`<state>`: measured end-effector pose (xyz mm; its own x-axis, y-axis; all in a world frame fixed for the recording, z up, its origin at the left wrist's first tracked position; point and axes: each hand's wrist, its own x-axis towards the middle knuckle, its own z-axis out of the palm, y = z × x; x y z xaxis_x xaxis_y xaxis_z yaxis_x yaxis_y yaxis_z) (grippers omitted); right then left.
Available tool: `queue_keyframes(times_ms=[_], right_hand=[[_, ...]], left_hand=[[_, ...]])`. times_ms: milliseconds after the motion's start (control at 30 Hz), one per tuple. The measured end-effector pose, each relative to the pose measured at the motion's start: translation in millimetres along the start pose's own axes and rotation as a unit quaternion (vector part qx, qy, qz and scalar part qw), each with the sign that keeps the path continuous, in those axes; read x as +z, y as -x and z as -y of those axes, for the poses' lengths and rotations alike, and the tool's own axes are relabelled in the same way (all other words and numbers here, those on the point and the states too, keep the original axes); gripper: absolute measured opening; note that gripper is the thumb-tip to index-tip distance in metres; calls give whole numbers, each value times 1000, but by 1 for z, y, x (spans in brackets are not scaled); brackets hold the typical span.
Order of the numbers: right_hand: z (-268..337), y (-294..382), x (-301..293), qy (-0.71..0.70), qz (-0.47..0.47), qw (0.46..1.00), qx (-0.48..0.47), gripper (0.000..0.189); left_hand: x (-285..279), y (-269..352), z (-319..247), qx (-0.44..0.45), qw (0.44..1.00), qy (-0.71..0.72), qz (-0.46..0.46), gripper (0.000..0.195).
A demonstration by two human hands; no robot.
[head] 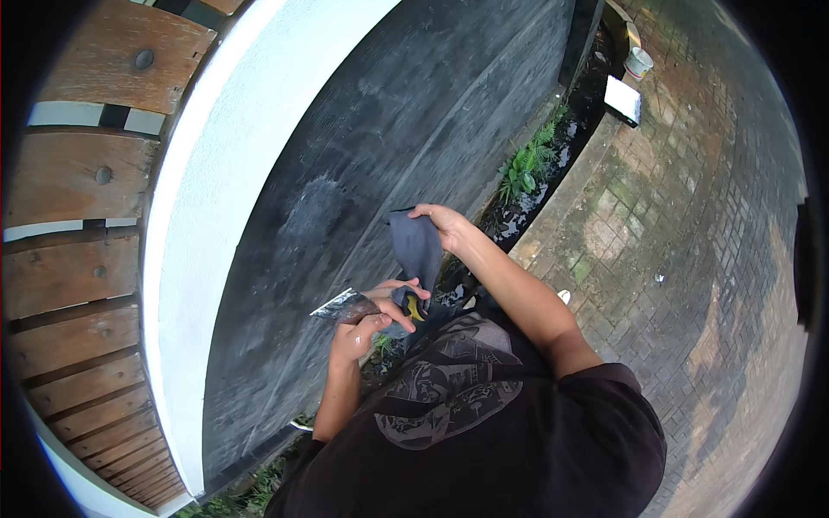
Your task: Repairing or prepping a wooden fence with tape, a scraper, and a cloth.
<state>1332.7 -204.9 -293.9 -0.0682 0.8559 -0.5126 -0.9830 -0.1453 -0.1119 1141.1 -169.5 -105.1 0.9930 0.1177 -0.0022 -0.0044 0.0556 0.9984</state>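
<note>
My left hand [372, 320] is closed around a scraper, its flat metal blade [348, 307] pointing to the left over the dark wall. A bit of its black and yellow handle [413, 306] shows between my fingers. The same hand also touches the lower end of a grey cloth [416, 243]. Up and to the right, my right hand [440, 222] pinches the upper end of that cloth, which hangs in folds between both hands. The dark grey wall [317, 207] beside my hands has pale, chalky patches.
A white ledge [201, 194] and wooden slats [78, 272] run along the left. Below the wall lies a wet ditch [511, 220] with green plants [528, 168]. On the brick paving [686, 259] at the upper right stand a bucket [638, 62] and a white-topped box [622, 100].
</note>
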Motion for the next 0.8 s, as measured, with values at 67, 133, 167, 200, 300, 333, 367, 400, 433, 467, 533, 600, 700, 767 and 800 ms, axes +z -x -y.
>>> queue_keyframes(times_ms=[67,133,167,200,300,333,367,400,433,467,533,600,700,767,800], right_hand=[[15,2,1,-102,60,992,-44,22],[39,30,20,-159,169,964,-132,27],[49,54,43,-113,176,969,-131,27],[51,77,67,-37,164,970,-176,27],[53,132,122,272,96,910,-298,27],[56,137,123,294,85,904,-299,20],[53,144,134,268,74,908,-312,18],[55,167,153,279,63,899,-331,16],[57,178,161,298,114,874,-366,20],[57,192,181,310,105,858,-395,23],[60,212,218,355,120,807,-457,25],[64,228,258,382,137,748,-525,27],[76,253,312,437,129,669,-588,23],[73,260,353,344,31,684,-642,18],[81,261,372,377,87,649,-655,20]], left_hand=[[-6,-2,2,-7,999,-48,21,28],[-9,0,-1,-63,992,-109,15,20],[-10,5,-8,-89,986,-144,6,17],[-8,11,-7,-77,991,-101,-29,15],[-9,21,-17,-20,988,-145,-47,16],[-9,25,-21,-82,987,-129,-53,15],[-13,32,-11,-52,990,-110,-64,16],[-11,33,-20,-69,990,-88,-80,17],[-12,41,-11,-18,992,-56,-109,20],[-15,42,-17,14,991,-72,-116,20],[-22,52,-23,52,987,-83,-125,20],[-31,68,-25,77,982,-61,-163,19],[-39,84,-36,102,973,-42,-205,19],[-44,93,-35,120,966,-33,-225,20],[-49,101,-32,120,961,-40,-245,21]])
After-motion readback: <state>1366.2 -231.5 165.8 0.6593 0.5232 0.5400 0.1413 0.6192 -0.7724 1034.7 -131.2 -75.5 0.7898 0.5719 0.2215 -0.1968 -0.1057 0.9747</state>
